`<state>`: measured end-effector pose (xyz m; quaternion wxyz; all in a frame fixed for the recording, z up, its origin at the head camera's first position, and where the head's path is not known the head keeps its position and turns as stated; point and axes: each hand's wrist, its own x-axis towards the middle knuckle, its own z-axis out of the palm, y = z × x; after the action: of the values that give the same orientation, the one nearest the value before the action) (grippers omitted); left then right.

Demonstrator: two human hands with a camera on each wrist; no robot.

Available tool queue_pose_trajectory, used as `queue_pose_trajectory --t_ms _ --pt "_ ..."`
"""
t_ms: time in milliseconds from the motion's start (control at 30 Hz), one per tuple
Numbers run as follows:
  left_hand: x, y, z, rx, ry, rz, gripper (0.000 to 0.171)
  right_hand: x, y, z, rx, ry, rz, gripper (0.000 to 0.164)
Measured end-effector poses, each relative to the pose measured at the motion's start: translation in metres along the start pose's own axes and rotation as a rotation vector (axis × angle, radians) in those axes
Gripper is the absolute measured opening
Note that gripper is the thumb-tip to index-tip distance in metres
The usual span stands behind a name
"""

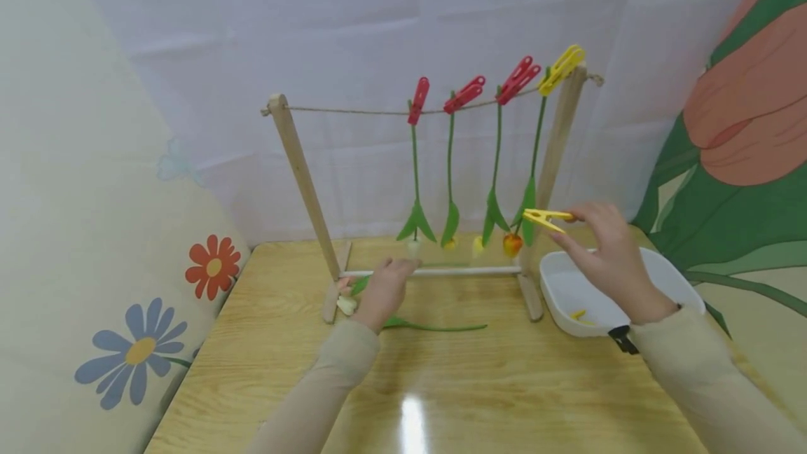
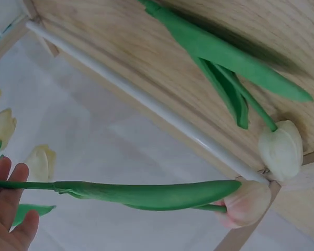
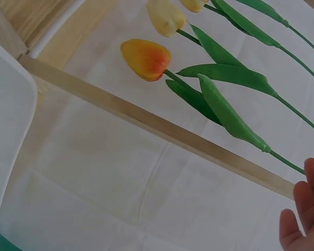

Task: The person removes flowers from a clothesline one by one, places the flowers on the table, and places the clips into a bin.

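My left hand [image 1: 384, 293] pinches the stem of a pale pink tulip [image 2: 248, 203], held just above the table near the stand's low white bar. A white tulip [image 2: 282, 149] lies on the wood beside it, its stem pointing right in the head view. Raised in front of the stand's right post, my right hand [image 1: 608, 258] pinches a yellow clothespin [image 1: 548, 218] between thumb and fingers. Upside down on the rope hang several tulips, among them an orange-yellow tulip [image 3: 145, 59]. Three red clothespins [image 1: 419, 101] and one yellow clothespin [image 1: 562, 70] grip their stems.
A wooden stand [image 1: 304, 181] carries the rope [image 1: 347, 111] between two posts. At the right of the table [image 1: 441, 377] sits a white basin [image 1: 570, 324] with a black clip on its edge and yellow clothespins inside. A white cloth [image 1: 353, 33] hangs behind.
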<state>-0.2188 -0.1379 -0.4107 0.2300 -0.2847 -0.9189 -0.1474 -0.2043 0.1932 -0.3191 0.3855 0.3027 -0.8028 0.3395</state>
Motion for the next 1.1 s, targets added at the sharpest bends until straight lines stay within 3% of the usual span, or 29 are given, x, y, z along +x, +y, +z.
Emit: queue_pose_trajectory --t_ms 133,367,467,667,833,1100 --pt "-0.003 0.0 0.007 0.029 -0.032 0.008 0.044 -0.005 0.005 -0.001 -0.006 -0.009 0.009 0.073" --pt "-0.003 0.002 0.018 0.1 -0.21 -0.01 0.051 -0.016 0.021 -0.003 -0.027 -0.038 0.023 0.076" --pt "-0.004 0.002 0.02 0.112 -0.238 0.003 0.051 -0.022 0.028 -0.005 -0.045 -0.064 0.038 0.066" --pt "-0.005 0.003 0.024 0.149 -0.246 0.049 0.054 -0.033 0.04 -0.008 -0.107 -0.174 0.136 0.026" --pt "-0.008 0.0 0.034 0.142 -0.252 0.077 0.049 -0.04 0.049 -0.01 -0.125 -0.256 0.211 0.024" --pt "-0.01 0.004 0.04 0.165 -0.361 0.036 0.04 -0.048 0.062 -0.014 -0.127 -0.374 0.33 0.029"
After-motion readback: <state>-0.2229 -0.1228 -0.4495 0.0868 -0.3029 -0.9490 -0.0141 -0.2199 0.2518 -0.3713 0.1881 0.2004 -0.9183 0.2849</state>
